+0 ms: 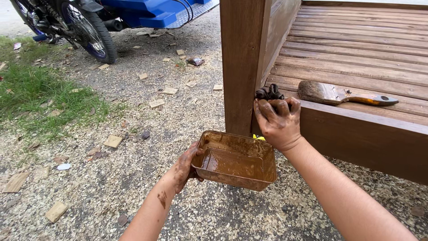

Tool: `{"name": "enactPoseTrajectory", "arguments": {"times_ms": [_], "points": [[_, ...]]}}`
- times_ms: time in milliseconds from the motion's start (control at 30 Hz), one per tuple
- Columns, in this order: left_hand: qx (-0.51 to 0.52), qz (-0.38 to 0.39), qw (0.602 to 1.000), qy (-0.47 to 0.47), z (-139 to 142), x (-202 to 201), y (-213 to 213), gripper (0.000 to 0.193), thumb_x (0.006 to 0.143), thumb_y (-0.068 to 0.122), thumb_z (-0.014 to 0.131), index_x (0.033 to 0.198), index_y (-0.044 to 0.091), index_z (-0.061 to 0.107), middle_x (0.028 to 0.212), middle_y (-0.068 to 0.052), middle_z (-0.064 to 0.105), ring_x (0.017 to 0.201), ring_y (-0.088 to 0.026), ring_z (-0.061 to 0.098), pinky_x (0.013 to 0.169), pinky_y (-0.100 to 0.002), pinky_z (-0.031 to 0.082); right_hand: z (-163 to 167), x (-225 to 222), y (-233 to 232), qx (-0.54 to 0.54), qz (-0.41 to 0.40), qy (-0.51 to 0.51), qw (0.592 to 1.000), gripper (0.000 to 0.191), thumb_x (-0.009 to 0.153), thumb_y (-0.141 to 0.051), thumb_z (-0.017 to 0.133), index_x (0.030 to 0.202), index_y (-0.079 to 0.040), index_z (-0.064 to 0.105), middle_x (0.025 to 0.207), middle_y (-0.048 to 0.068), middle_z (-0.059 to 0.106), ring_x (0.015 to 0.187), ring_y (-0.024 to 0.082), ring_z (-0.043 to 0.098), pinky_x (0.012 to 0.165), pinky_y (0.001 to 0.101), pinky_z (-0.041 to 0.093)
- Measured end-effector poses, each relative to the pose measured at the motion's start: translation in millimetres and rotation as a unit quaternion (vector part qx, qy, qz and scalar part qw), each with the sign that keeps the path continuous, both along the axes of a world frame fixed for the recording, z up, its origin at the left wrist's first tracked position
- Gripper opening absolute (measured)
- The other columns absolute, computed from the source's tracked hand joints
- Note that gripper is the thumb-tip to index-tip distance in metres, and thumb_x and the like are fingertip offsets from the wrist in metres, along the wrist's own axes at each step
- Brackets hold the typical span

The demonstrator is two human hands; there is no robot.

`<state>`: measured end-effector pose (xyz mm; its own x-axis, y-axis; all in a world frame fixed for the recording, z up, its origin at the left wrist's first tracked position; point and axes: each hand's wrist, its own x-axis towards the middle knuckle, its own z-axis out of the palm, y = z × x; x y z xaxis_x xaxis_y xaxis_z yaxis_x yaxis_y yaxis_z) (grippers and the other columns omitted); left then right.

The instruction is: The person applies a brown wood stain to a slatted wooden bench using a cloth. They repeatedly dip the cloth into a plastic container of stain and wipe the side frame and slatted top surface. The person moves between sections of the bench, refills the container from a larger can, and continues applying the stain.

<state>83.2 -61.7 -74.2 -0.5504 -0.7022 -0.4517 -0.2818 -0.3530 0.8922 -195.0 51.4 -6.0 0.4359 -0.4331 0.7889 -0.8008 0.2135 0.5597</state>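
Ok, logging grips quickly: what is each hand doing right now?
Left hand: closed on the stain tray.
Right hand: closed on a dark rag.

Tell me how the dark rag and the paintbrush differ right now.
The rag is gripped in the right hand and pressed against the post; the paintbrush lies untouched on the slats. The rag is a dark crumpled wad; the paintbrush is long, with a pale wooden handle. Both are stain-soiled.

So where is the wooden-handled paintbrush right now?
The wooden-handled paintbrush lies on the brown slatted wooden platform, right of the right hand, which presses a dark stained rag by the post.
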Motion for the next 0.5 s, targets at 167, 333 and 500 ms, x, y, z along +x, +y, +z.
{"name": "enactPoseTrajectory", "arguments": {"times_ms": [167,333,500], "points": [[-0.006,0.001,0.999,0.047,10.6,6.9,4.6,0.067,0.098,0.051,0.036,0.159,0.023,0.032,0.147,-0.021,0.06,0.108,-0.034,0.066,0.088,-0.045,0.052,-6.5,1.7,-0.2,-0.011,-0.033,0.009,0.999,0.019,0.088,-0.013,0.072,0.105,-0.014,0.08,0.121,-0.007,0.064,0.11,0.017,0.052,0.095,0.0483,0.036],[-0.018,-0.004,0.999,0.026,15.1,10.2,6.4,0.064,0.097,0.046,0.035,0.158,0.027,0.033,0.146,-0.017,0.062,0.105,-0.03,0.065,0.081,-0.042,0.051,-24.1,4.0,-0.4,-0.009,-0.035,-0.01,0.999,0.017,0.086,-0.015,0.07,0.1,-0.018,0.08,0.123,-0.007,0.066,0.108,0.02,0.052,0.093,0.0451,0.035],[-0.016,0.011,0.998,0.063,3.8,16.6,-2.1,0.064,0.105,0.048,0.036,0.159,0.015,0.03,0.157,-0.002,0.04,0.115,-0.03,0.069,0.089,-0.044,0.056,-42.2,1.1,1.0,0.02,-0.006,-0.021,1.0,0.019,0.083,-0.015,0.071,0.099,-0.019,0.081,0.116,-0.009,0.065,0.102,0.018,0.05,0.096,0.043,0.035]]}}
